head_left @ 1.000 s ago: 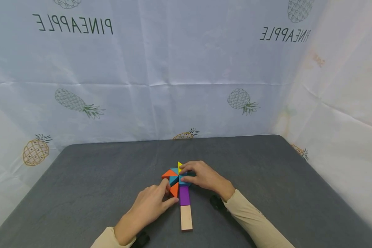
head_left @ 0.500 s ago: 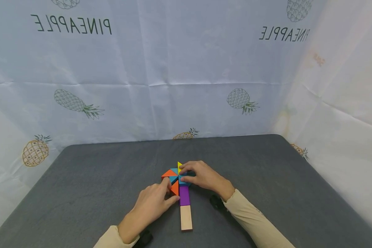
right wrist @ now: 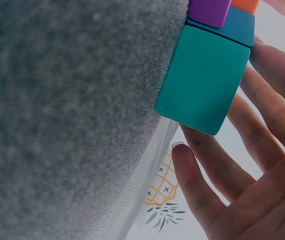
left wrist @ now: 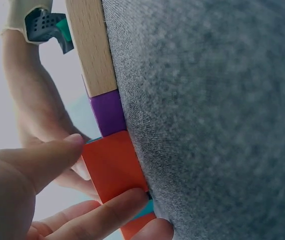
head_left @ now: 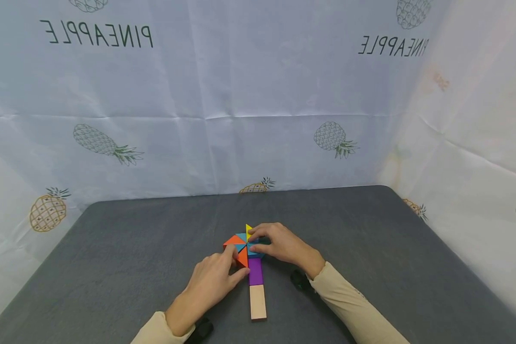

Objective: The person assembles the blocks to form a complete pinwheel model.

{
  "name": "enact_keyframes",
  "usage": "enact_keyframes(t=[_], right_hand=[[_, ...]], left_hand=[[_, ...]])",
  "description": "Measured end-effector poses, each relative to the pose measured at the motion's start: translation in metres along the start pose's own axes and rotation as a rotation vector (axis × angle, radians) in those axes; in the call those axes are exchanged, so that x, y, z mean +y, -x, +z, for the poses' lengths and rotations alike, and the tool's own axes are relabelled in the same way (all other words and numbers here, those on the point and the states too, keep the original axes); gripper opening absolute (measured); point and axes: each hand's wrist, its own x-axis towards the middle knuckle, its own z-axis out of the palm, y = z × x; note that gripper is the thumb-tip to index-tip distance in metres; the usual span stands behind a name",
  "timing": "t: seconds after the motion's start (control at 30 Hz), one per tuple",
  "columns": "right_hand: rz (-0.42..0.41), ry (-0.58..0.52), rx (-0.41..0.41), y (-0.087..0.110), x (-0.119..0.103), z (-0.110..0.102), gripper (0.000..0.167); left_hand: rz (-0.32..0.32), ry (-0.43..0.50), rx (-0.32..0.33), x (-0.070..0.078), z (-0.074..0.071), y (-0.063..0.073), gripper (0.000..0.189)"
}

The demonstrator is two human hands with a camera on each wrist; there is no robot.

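Triangular blocks form a pinwheel at the middle of the dark table. My left hand (head_left: 212,277) pinches an orange triangular block (left wrist: 115,165) at the pinwheel's lower left, thumb at one end and fingers at the other. In the head view that block's tip meets the centre. My right hand (head_left: 284,246) curls round the pinwheel's right side, thumb on a blue triangular block (head_left: 253,250) and fingertips by a yellow one (head_left: 248,231). A teal block face (right wrist: 202,80) shows between its thumb and fingers in the right wrist view. Another orange block (head_left: 233,240) lies at the left.
A purple block (head_left: 255,272) and a plain wooden block (head_left: 258,302) run in line from the pinwheel toward me. The grey table (head_left: 112,267) extends on both sides, with a pineapple-print cloth (head_left: 258,86) hanging behind it.
My left hand has slid the orange triangular block slightly away from me, closer against the pinwheel, narrowing the gap there. The right hand has stayed nearly still.
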Motion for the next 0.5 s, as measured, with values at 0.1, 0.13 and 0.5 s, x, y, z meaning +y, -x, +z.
enact_keyframes(t=[0.1,0.13,0.5], right_hand=[[0.001,-0.002,-0.004,-0.0002,0.0006,0.0003,0.026],[0.002,-0.003,-0.005,-0.0002,0.0009,0.0004,0.026],[0.028,0.001,-0.006,-0.0011,-0.0004,0.0007,0.027]], left_hand=[[-0.005,0.0,0.007,0.0003,0.0006,-0.0004,0.034],[-0.007,-0.002,0.009,0.0004,0.0006,-0.0005,0.033],[-0.012,-0.01,0.049,-0.0055,-0.0086,-0.0038,0.034]])
